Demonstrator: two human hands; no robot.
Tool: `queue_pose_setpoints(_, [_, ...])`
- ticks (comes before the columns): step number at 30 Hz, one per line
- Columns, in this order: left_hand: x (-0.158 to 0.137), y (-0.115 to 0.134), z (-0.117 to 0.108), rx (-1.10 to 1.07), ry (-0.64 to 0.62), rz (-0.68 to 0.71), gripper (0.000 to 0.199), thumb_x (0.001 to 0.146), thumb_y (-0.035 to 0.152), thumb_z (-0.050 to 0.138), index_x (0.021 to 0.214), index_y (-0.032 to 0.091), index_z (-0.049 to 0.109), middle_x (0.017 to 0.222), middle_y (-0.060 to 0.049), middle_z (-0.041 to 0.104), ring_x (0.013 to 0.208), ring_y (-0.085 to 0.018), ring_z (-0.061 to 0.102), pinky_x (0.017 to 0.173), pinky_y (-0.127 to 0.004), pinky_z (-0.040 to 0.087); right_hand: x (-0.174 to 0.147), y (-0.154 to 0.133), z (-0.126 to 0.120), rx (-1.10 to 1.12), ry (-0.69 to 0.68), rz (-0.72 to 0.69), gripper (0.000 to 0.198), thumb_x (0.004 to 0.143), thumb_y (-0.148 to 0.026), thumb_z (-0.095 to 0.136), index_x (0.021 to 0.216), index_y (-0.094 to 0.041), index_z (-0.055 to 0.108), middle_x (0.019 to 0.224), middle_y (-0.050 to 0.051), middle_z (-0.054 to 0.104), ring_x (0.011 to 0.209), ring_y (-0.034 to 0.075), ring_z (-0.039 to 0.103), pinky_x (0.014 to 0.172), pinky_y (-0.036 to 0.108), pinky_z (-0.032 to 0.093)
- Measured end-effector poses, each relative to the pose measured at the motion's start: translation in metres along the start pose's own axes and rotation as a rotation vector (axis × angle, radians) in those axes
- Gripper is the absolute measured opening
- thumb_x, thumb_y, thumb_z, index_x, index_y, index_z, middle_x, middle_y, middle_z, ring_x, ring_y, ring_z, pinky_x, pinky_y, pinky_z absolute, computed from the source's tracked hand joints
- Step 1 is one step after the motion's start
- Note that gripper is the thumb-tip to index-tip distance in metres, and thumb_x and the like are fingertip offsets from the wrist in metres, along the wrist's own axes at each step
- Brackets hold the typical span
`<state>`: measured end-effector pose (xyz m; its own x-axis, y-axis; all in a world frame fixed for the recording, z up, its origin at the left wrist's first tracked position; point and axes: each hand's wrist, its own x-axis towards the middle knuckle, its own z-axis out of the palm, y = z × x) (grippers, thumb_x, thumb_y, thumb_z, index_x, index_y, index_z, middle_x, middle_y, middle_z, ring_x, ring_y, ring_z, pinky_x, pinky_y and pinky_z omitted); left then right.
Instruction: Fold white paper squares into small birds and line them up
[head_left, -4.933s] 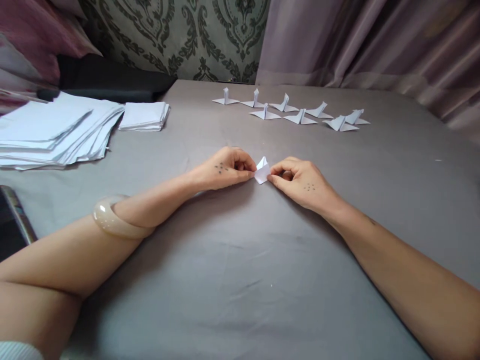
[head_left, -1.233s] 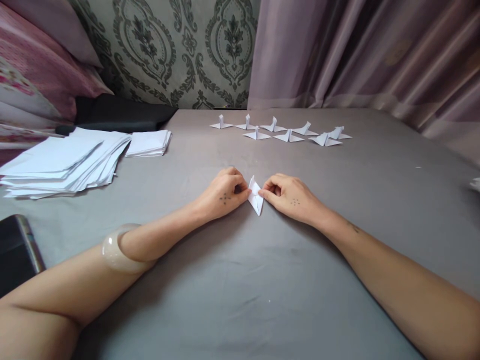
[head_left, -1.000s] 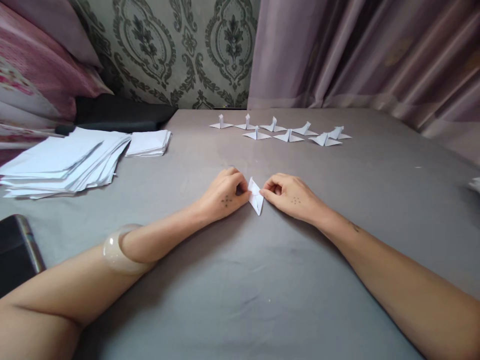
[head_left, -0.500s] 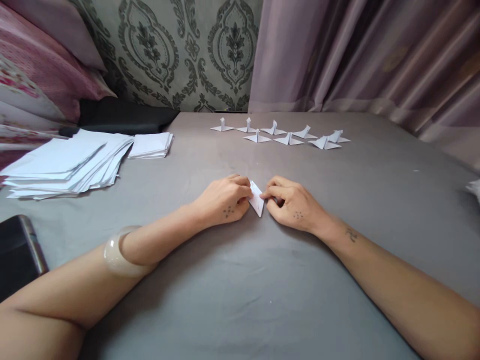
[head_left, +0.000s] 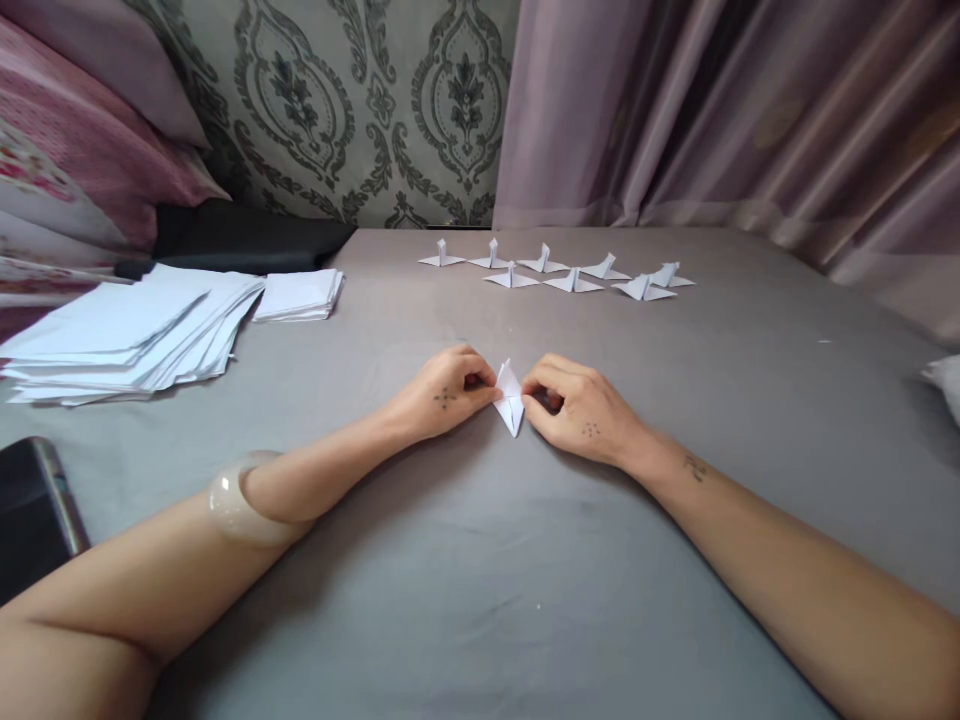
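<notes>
A small sheet of folded white paper (head_left: 511, 408), diamond-shaped with a crease down its lower half, lies between my hands at the middle of the table. My left hand (head_left: 459, 392) pinches its left corner between thumb and fingers. On the opposite side, my right hand (head_left: 574, 405) has its thumb and forefinger closed on the right corner. The paper's upper and lower points stick out free. Beyond my hands, several folded paper birds (head_left: 511, 277) stand in two loose rows.
At the left lie a large stack of white paper (head_left: 112, 320) and a smaller stack of paper squares (head_left: 296, 296). A phone (head_left: 37, 515) rests at the left edge. Something black (head_left: 247, 235) lies at the back left. The grey cloth (head_left: 480, 590) covers the table.
The folded paper has turned slightly more upright and now shows a centre crease and a narrow top point. My fingers have shifted their hold to its side corners.
</notes>
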<state>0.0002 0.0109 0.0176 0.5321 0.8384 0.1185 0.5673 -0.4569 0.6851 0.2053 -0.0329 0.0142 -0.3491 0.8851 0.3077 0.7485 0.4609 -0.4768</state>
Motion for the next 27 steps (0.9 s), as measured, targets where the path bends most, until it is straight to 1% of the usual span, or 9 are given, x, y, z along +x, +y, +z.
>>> queue_pose_setpoints(5, [0.001,0.003,0.002,0.011,0.007,-0.008,0.017,0.085,0.024,0.054,0.075,0.015,0.064,0.087,-0.005,0.059,0.074,-0.013,0.053,0.071,-0.028,0.043,0.0,0.0,0.0,0.014,-0.008,0.01,0.01,0.081,-0.02,0.054,0.075,-0.02,0.062,0.082,0.0,0.059,0.062,0.009,0.046,0.062,0.026,0.036])
queue_pose_setpoints(12, [0.006,0.005,0.0,0.044,0.009,-0.045,0.016,0.081,0.026,0.061,0.069,0.015,0.061,0.086,-0.005,0.059,0.074,-0.014,0.054,0.07,-0.029,0.044,0.001,-0.003,0.0,0.009,-0.007,0.018,0.014,0.081,-0.022,0.055,0.068,-0.018,0.059,0.079,-0.001,0.058,0.059,0.008,0.045,0.06,0.026,0.035])
queue_pose_setpoints(15, [0.007,0.003,-0.001,0.035,-0.006,-0.034,0.019,0.08,0.027,0.062,0.067,0.015,0.059,0.087,-0.005,0.06,0.075,-0.014,0.054,0.069,-0.028,0.044,0.0,-0.004,0.0,0.005,-0.014,0.009,0.016,0.082,-0.021,0.053,0.068,-0.018,0.059,0.085,0.001,0.061,0.06,0.008,0.046,0.06,0.026,0.035])
queue_pose_setpoints(18, [0.007,0.001,-0.002,0.028,-0.004,-0.016,0.02,0.081,0.028,0.062,0.066,0.015,0.059,0.086,-0.005,0.06,0.075,-0.014,0.055,0.069,-0.028,0.044,-0.001,-0.005,0.0,-0.011,-0.017,-0.011,0.015,0.084,-0.02,0.052,0.071,-0.018,0.06,0.093,0.003,0.064,0.062,0.009,0.048,0.061,0.026,0.036])
queue_pose_setpoints(21, [0.007,0.0,-0.001,0.034,0.001,-0.016,0.02,0.081,0.03,0.062,0.067,0.015,0.06,0.087,-0.005,0.061,0.076,-0.015,0.056,0.071,-0.029,0.045,-0.002,-0.006,0.001,-0.072,-0.025,-0.034,0.014,0.086,-0.02,0.05,0.082,-0.019,0.063,0.092,0.003,0.064,0.067,0.011,0.051,0.063,0.026,0.036])
queue_pose_setpoints(24, [0.007,0.001,-0.001,0.041,0.003,-0.039,0.019,0.081,0.03,0.062,0.069,0.015,0.062,0.088,-0.005,0.061,0.077,-0.015,0.057,0.072,-0.029,0.046,-0.003,-0.009,0.0,-0.154,-0.039,-0.067,0.021,0.09,-0.022,0.046,0.095,-0.02,0.067,0.093,0.004,0.064,0.074,0.013,0.054,0.063,0.027,0.036])
queue_pose_setpoints(27, [0.007,0.001,0.0,0.041,0.003,-0.063,0.019,0.081,0.03,0.063,0.07,0.015,0.063,0.088,-0.005,0.06,0.077,-0.015,0.057,0.072,-0.029,0.046,-0.004,-0.012,-0.001,-0.226,-0.074,-0.108,0.026,0.092,-0.022,0.044,0.096,-0.021,0.07,0.096,0.005,0.063,0.078,0.014,0.054,0.062,0.027,0.034])
